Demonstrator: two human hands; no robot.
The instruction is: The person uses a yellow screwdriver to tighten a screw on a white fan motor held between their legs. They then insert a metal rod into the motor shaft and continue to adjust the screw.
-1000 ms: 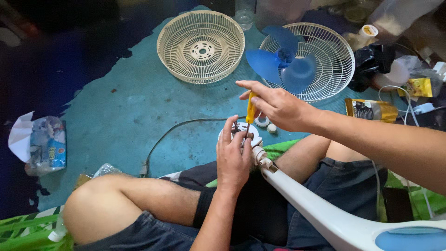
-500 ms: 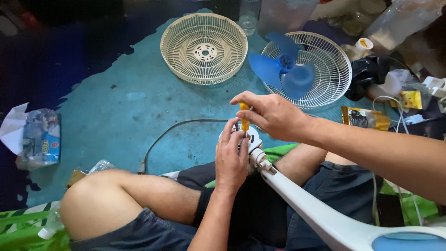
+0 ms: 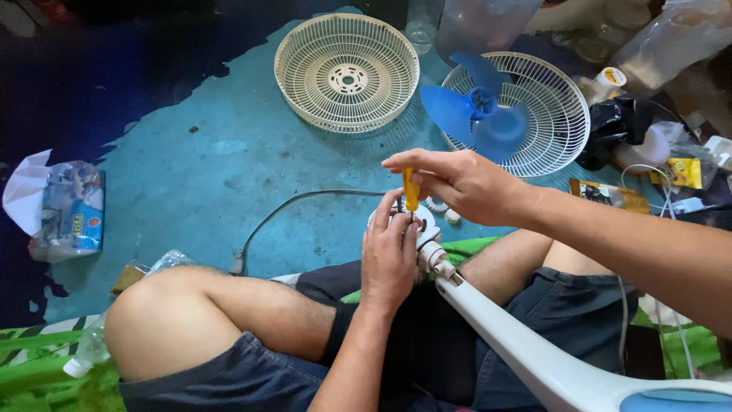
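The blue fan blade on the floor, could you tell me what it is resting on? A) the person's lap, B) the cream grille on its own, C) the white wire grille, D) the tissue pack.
C: the blue fan blade lies inside the white wire grille, to the right of the separate cream grille, which holds nothing.

Fan guard point(image 3: 347, 72): cream, lying on the teal floor point(image 3: 191, 168)
Second guard point(image 3: 545, 107): white, blue blade point(image 3: 476, 111) on it
Tissue pack point(image 3: 65, 210): far left
Cable point(image 3: 297, 202): grey, across the floor
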